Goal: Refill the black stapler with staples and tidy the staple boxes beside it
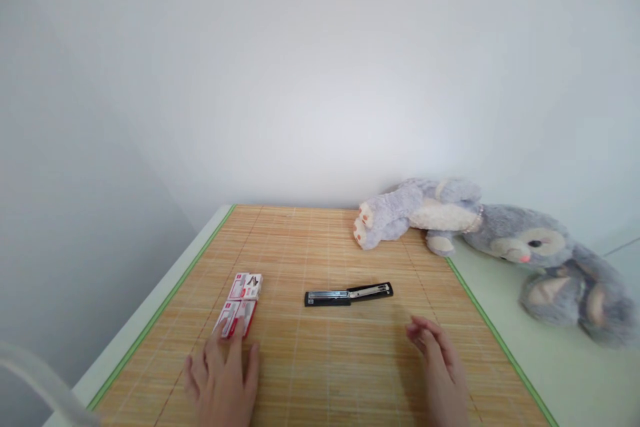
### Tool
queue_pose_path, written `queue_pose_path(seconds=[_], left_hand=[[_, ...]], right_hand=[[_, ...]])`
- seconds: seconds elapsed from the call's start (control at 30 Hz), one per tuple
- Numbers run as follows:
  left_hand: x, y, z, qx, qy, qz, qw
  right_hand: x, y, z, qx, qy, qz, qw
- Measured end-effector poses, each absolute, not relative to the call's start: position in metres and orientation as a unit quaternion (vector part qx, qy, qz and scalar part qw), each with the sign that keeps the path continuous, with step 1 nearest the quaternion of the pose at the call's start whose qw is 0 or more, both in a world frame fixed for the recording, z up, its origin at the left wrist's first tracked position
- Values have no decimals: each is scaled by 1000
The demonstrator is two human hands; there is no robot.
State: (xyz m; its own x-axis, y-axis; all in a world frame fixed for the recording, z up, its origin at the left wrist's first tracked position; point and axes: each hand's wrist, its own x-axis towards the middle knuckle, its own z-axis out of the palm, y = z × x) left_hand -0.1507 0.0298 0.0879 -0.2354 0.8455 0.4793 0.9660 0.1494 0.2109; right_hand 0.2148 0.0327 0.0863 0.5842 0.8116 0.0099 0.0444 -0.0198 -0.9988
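Observation:
My left hand (223,373) lies over the mat with its fingers apart, the fingertips at the near edge of a red-and-white staple box (236,317). Just behind that box is another small white-and-pink box (245,286) with a stapler picture on it. A black stapler (349,294) lies opened out flat in the middle, its metal parts facing up; neither hand touches it. To the right and nearer to me, my right hand (439,363) is held above the mat with its fingers curled together. Whether something small is between those fingers cannot be made out.
A bamboo mat (320,367) with green edging covers much of the pale table (595,373). A grey plush rabbit (450,213) lies along the back right, partly on the mat. The white wall (320,80) rises behind. A pale curved strip (45,380) shows at lower left.

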Motion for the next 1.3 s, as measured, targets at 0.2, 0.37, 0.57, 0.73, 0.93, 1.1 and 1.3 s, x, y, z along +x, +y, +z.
queue_pose_path(seconds=[0.2, 0.37, 0.57, 0.73, 0.93, 1.1, 1.3], left_hand=[[-147, 12, 71, -688, -684, -237, 52], [-99, 24, 80, -786, -551, -249, -129], [-55, 48, 104, -774, -534, -247, -234], [-54, 65, 117, -781, -521, -214, -271], [-71, 78, 114, -788, -497, -219, -291], [-90, 81, 107, -784, -492, -240, -294], [-93, 81, 110, -788, -485, -243, -291]], right_hand=[[199, 2, 87, -645, -419, 436, 467], [167, 20, 98, -595, -462, 548, 364], [165, 48, 100, -596, -522, 502, 347], [161, 58, 92, -594, -502, 535, 330], [170, 64, 92, -596, -496, 551, 310], [179, 63, 102, -602, -505, 536, 308], [156, 65, 102, -597, -511, 539, 303]])
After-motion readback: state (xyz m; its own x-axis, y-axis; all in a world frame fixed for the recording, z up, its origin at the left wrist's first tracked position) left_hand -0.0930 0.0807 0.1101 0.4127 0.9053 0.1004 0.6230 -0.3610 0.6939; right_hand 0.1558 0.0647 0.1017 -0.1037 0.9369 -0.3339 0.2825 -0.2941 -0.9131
